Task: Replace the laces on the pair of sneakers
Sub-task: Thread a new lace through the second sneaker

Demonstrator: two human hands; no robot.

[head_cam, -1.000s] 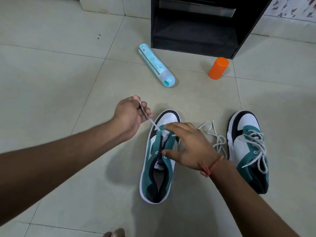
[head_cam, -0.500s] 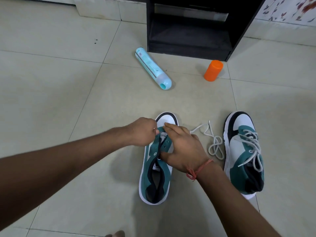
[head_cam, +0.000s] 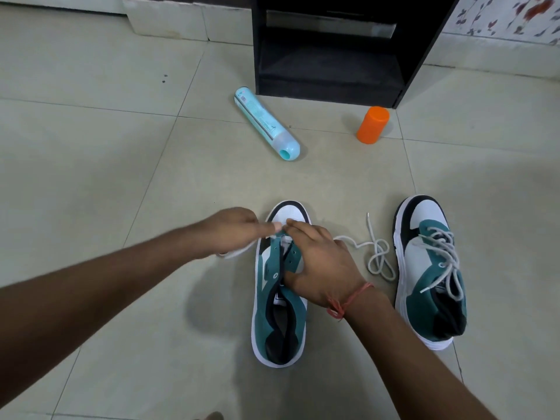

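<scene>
Two teal, white and black sneakers stand on the tiled floor. The left sneaker (head_cam: pixel 272 316) has mostly bare eyelets, with a white lace (head_cam: pixel 375 256) threaded near the toe; its free end trails in loops on the floor to the right, and another stretch shows under my left hand. My left hand (head_cam: pixel 233 231) pinches the lace beside the toe eyelets. Over the right side of that shoe's upper, my right hand (head_cam: pixel 318 262) grips the eyelet flap. The right sneaker (head_cam: pixel 430 277) is laced with a grey-white lace.
A light-blue spray bottle (head_cam: pixel 266 125) lies on its side on the floor beyond the shoes. An orange cap (head_cam: pixel 372 125) stands near a black open cabinet (head_cam: pixel 333 50). A toe shows at the bottom edge (head_cam: pixel 213 416).
My left hand, which pulled the lace out to the left a second ago, has come back to the toe eyelets. My right hand stays on the shoe. The lace loops lie further right.
</scene>
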